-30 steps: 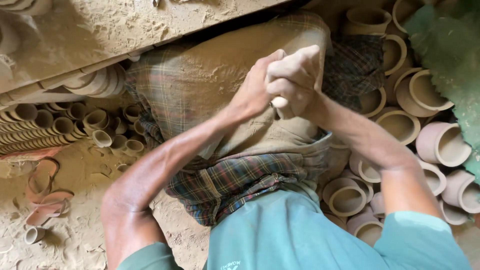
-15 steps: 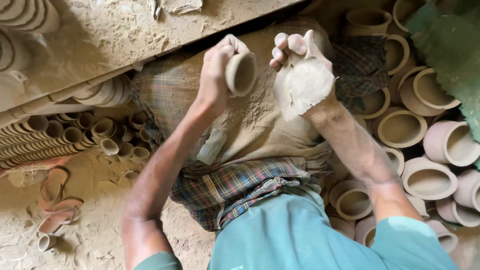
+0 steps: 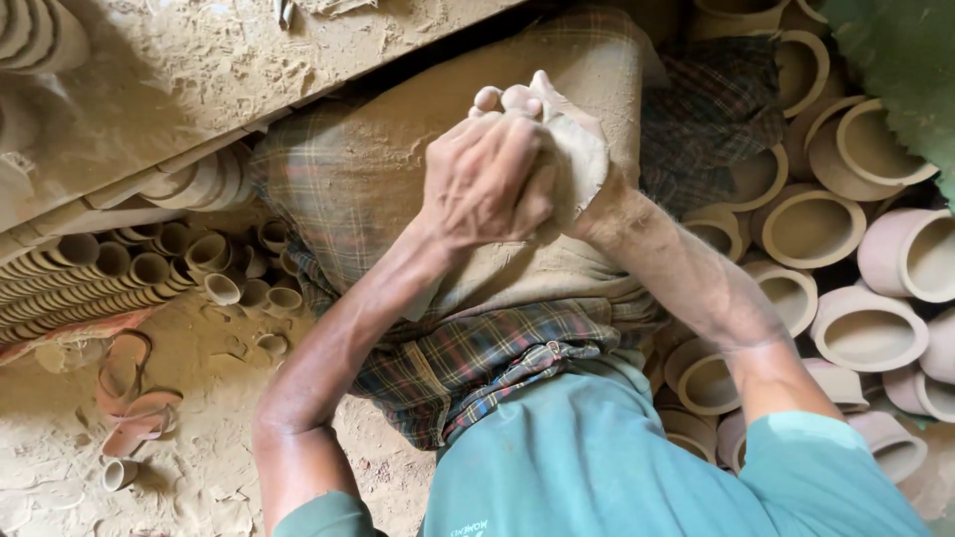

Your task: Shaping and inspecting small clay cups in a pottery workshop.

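Your left hand (image 3: 487, 184) and your right hand (image 3: 567, 149) meet just above the centre of the frame, pressed together over your lap. The left hand lies on top, knuckles toward the camera, its fingers curled down and closed over whatever sits between the palms. The right hand is underneath and to the right, coated in pale grey clay, with its fingertips (image 3: 502, 97) showing above the left hand's knuckles. You cannot see the piece of clay itself: it is hidden between the two hands, so its shape and exact grip cannot be told. Both hands are closed against each other rather than spread. Under them lies your checked cloth (image 3: 348, 189), dusty with clay on the thigh, and at the bottom of the frame your teal shirt (image 3: 597, 467). On the right side of the frame a crowd of wide clay pots (image 3: 811, 224) stands mouth-up, touching one another, well apart from your hands; the pinker ones (image 3: 910, 254) sit at the far right edge. At the left, below a dusty slab (image 3: 249, 70) that crosses the upper left corner, rows of small clay cups (image 3: 149, 268) lie packed side by side on the sandy floor (image 3: 199, 467). One single small cup (image 3: 119, 474) lies apart in the lower left, near a few reddish curved shards (image 3: 129, 398).
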